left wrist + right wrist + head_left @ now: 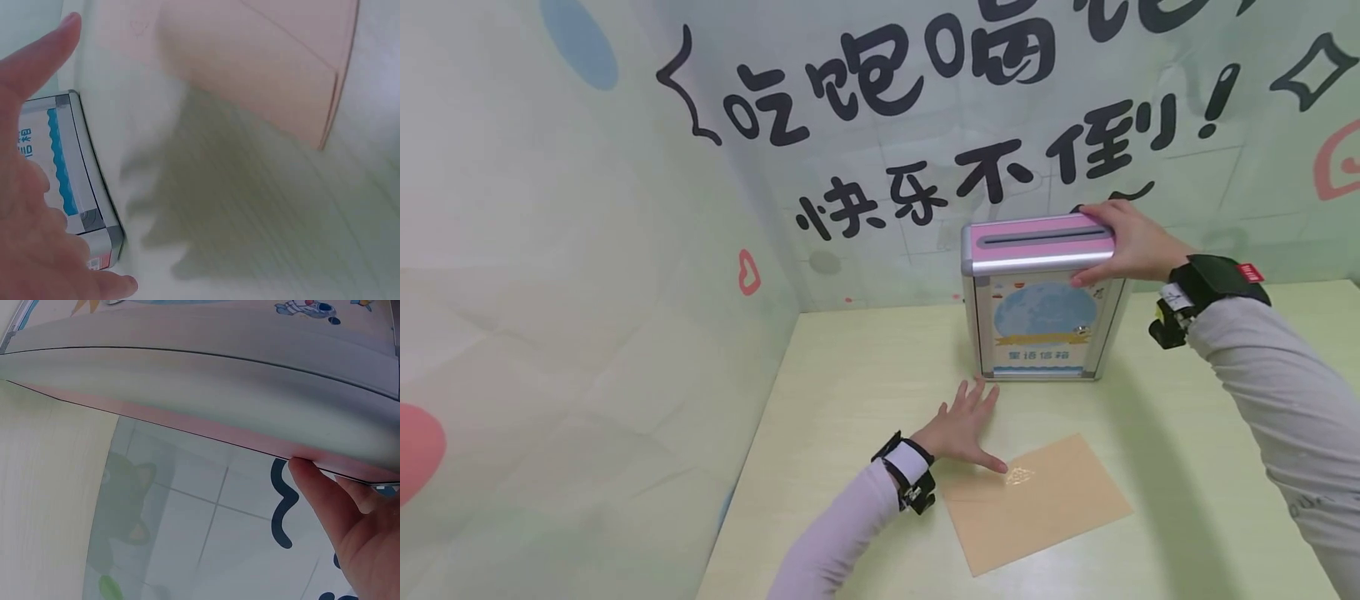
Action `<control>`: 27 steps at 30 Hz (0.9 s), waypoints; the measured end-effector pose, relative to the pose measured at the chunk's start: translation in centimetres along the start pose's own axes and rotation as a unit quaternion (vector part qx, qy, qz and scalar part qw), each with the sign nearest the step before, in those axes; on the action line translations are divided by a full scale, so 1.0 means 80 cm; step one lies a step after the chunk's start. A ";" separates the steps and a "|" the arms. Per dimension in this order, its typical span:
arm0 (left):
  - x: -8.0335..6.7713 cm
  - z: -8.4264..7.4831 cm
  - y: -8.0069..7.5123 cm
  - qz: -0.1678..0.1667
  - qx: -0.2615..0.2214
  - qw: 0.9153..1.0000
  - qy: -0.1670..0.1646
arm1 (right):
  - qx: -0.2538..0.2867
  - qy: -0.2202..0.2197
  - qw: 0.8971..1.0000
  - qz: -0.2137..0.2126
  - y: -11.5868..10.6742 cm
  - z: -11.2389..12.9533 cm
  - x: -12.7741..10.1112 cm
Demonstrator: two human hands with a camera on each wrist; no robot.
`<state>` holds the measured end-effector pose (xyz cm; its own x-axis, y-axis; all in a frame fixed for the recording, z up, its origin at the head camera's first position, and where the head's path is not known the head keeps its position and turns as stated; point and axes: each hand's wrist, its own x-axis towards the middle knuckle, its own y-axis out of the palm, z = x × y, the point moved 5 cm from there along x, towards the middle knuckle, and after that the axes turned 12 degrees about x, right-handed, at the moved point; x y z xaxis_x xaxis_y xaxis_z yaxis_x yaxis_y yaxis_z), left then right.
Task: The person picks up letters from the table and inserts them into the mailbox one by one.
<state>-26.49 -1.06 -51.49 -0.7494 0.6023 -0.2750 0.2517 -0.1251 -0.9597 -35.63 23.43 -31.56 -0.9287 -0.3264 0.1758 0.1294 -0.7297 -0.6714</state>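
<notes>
A silver-framed letter box (1045,325) with a pink slotted top stands upright at the back of the table; its front bears a blue round picture and printed lettering. My right hand (1138,242) grips the top right end of the box, thumb on the front edge and fingers over the top. In the right wrist view, part of that hand (350,519) shows at the pink edge. My left hand (958,429) spreads its fingers just in front of the box's lower left corner, holding nothing. Close to its thumb lies a tan envelope (1037,512) with a pale gold mark.
The pale wooden table (850,367) meets a wall (887,275) with large black lettering behind the box. Another wall (587,333) with printed coloured shapes runs along the left side.
</notes>
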 end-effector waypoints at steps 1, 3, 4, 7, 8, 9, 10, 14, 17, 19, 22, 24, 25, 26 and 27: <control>-0.001 -0.003 0.002 0.004 0.003 1.000 0.001 | 0.000 -0.001 1.000 0.000 0.000 0.000 0.000; -0.003 -0.009 0.006 0.012 0.007 1.000 0.003 | 0.000 -0.003 1.000 -0.001 0.001 -0.001 0.001; -0.003 -0.011 0.009 0.015 0.010 1.000 0.004 | 0.001 -0.002 1.000 0.000 0.001 -0.001 0.001; -0.004 -0.021 0.018 0.022 0.013 1.000 0.008 | 0.002 -0.003 1.000 0.000 0.001 -0.002 0.001; -0.004 -0.024 0.021 0.025 0.014 1.000 0.010 | 0.002 -0.002 1.000 0.000 0.001 -0.002 0.001; -0.003 -0.027 0.024 0.026 0.015 0.999 0.012 | 0.002 -0.001 1.000 0.000 0.001 -0.002 0.001; -0.003 -0.030 0.027 0.026 0.018 0.999 0.014 | 0.002 0.000 1.000 0.000 0.001 -0.002 0.001; -0.006 -0.041 0.037 0.030 0.033 0.999 0.019 | 0.001 0.002 1.000 0.000 0.001 -0.002 0.001; -0.010 -0.049 0.040 0.033 0.048 0.998 0.023 | 0.004 0.001 1.000 0.001 0.002 -0.002 0.002; -0.012 -0.054 0.041 0.035 0.055 0.997 0.028 | 0.005 0.001 1.000 0.002 0.003 -0.002 0.002; -0.014 -0.060 0.042 0.035 0.063 0.997 0.034 | 0.009 0.000 1.000 0.001 0.002 -0.003 0.002; -0.015 -0.063 0.043 0.035 0.072 0.996 0.037 | 0.008 -0.001 1.000 0.000 0.002 -0.004 0.001; -0.015 -0.065 0.044 0.037 0.078 0.996 0.037 | 0.008 -0.001 1.000 -0.001 0.001 -0.004 0.001; -0.016 -0.066 0.046 0.038 0.086 0.995 0.037 | 0.008 0.000 1.000 -0.001 0.001 -0.004 0.001; -0.016 -0.067 0.048 0.041 0.095 0.994 0.037 | 0.007 0.000 1.000 -0.002 0.001 -0.004 0.001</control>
<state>-21.30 1.95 -54.53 -0.6830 0.6390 -0.3539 0.1842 -0.3181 -0.9300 -35.81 23.55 -31.85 -0.9293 -0.3239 0.1777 0.1311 -0.7389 -0.6609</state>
